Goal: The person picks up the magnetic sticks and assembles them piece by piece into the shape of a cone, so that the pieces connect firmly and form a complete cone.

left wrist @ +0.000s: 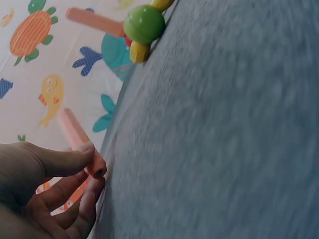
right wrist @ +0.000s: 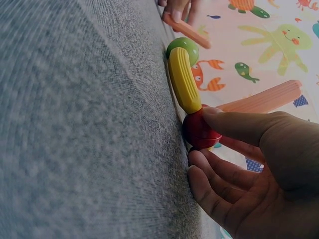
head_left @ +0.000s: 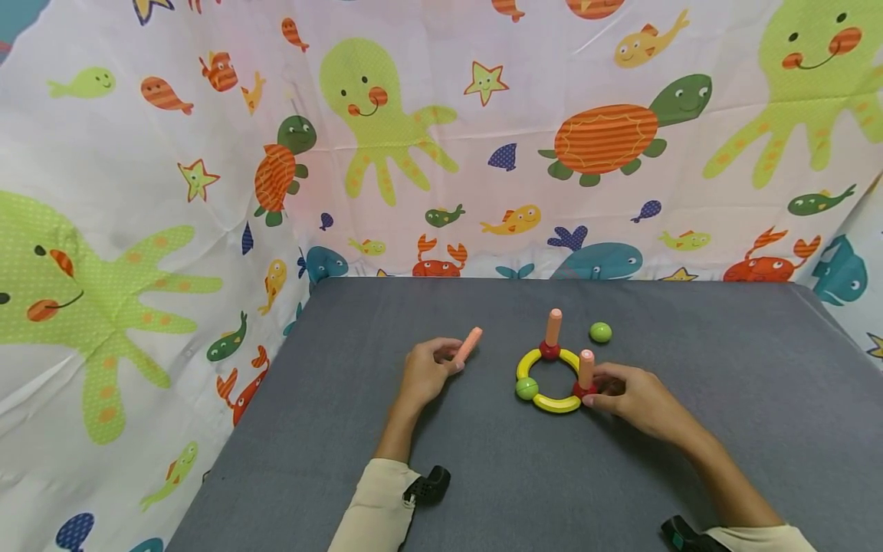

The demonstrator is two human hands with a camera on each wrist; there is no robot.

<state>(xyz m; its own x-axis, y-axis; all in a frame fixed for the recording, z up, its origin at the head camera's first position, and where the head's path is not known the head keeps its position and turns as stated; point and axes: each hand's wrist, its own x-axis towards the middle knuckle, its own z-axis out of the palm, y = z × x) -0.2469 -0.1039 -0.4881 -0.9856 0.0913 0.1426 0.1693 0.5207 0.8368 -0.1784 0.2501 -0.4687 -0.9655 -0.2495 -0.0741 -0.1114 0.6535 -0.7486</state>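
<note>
My left hand (head_left: 425,373) pinches a loose peach-coloured stick (head_left: 469,346) between thumb and fingers. In the left wrist view the stick slants just above the cloth, with a small hole in its near end. To its right, a ring of curved yellow pieces (head_left: 557,404) lies on the table, joined by red and green balls. My right hand (head_left: 645,400) holds the ring's near red ball (right wrist: 199,130) between thumb and fingertips. A peach stick (head_left: 586,368) stands up from that ball. Another stick (head_left: 554,327) rises from the far red ball (head_left: 549,351). At the ring's left is a green ball (head_left: 527,389).
A loose green ball (head_left: 601,332) lies behind the ring, to its right. Grey cloth (head_left: 497,475) covers the table. Behind and to the left hangs a white curtain (head_left: 428,146) printed with sea animals.
</note>
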